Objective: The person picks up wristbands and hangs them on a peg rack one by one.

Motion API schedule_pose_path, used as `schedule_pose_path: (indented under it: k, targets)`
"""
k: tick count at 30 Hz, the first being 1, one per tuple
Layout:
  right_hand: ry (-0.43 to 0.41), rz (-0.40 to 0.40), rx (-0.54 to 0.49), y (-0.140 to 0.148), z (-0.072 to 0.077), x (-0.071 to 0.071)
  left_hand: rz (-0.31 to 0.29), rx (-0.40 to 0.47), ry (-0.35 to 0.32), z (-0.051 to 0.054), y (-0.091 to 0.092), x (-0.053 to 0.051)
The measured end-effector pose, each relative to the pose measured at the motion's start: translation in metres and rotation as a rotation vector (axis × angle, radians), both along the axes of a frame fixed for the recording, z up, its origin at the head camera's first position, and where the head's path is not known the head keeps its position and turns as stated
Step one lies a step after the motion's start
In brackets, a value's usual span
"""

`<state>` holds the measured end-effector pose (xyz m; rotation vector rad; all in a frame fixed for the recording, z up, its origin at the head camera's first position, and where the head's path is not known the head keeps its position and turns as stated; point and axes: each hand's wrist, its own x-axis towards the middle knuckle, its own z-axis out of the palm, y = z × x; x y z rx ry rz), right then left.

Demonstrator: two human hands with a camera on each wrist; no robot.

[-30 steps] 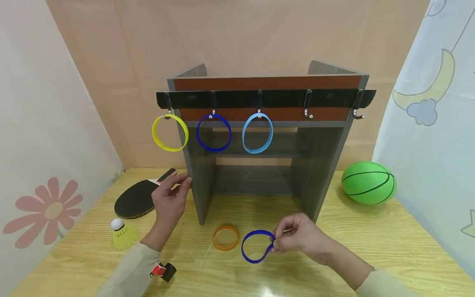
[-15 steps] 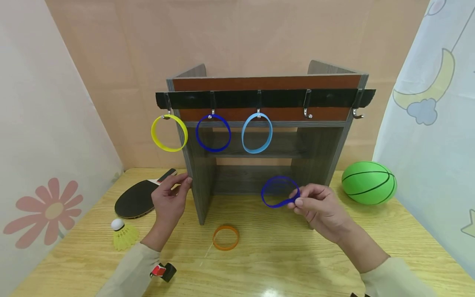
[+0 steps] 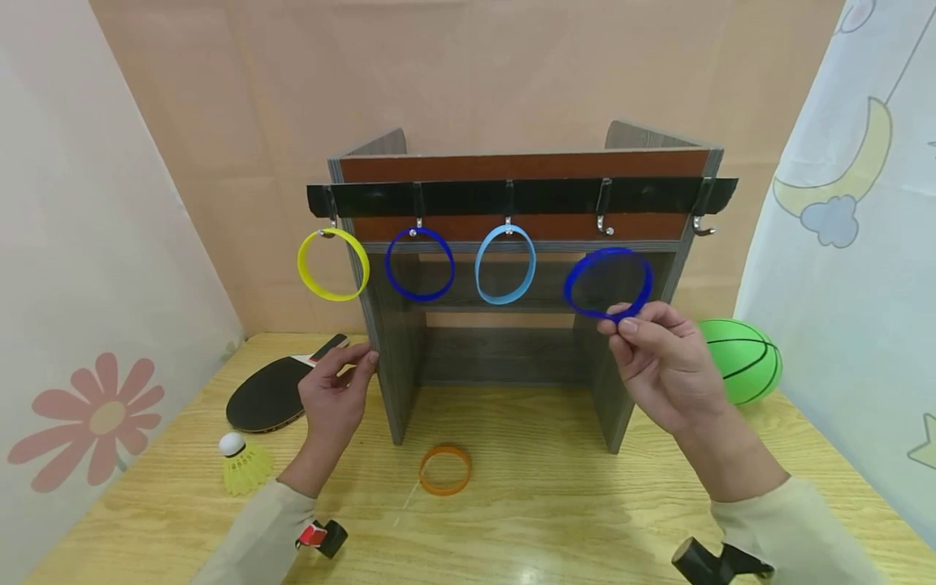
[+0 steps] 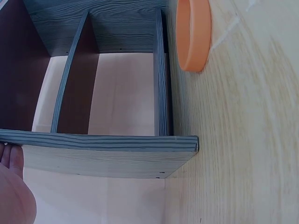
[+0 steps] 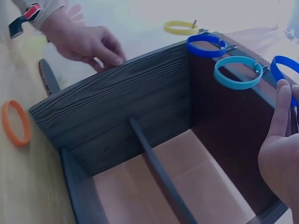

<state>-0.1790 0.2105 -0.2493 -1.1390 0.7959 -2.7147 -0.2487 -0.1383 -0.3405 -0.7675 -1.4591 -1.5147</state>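
In the head view my right hand (image 3: 676,366) pinches a dark blue wristband (image 3: 608,284) between thumb and fingers, raised in front of the shelf's right part. The band is just below the fourth hook (image 3: 605,228), apart from it in that view. My left hand (image 3: 340,386) holds the front edge of the grey wooden shelf's left side panel (image 3: 391,382). On the first three hooks hang a yellow wristband (image 3: 307,276), another dark blue wristband (image 3: 420,297) and a light blue wristband (image 3: 504,299). An orange wristband (image 3: 448,491) lies on the table before the shelf.
A black strip (image 3: 556,197) carrying the hooks runs across the shelf's front; the far right hook (image 3: 702,229) bears no band. A table tennis paddle (image 3: 266,394) and a shuttlecock (image 3: 244,467) lie left. A green ball (image 3: 746,361) sits right, partly behind my right hand.
My right hand has lifted the dark blue wristband from low over the table, up and to the right, to just under the fourth hook. My left hand has stayed at the panel.
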Motion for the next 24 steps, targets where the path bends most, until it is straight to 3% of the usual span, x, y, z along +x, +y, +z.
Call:
schedule_pose_path:
  k: [9, 24]
  targets:
    - [-0.044, -0.103, -0.039, -0.007, 0.018, -0.005, -0.006, 0.000, 0.005, -0.006, -0.002, -0.005]
    - [-0.183, -0.265, -0.054, -0.011, 0.012, -0.015, -0.012, 0.001, 0.010, -0.004, -0.002, -0.004]
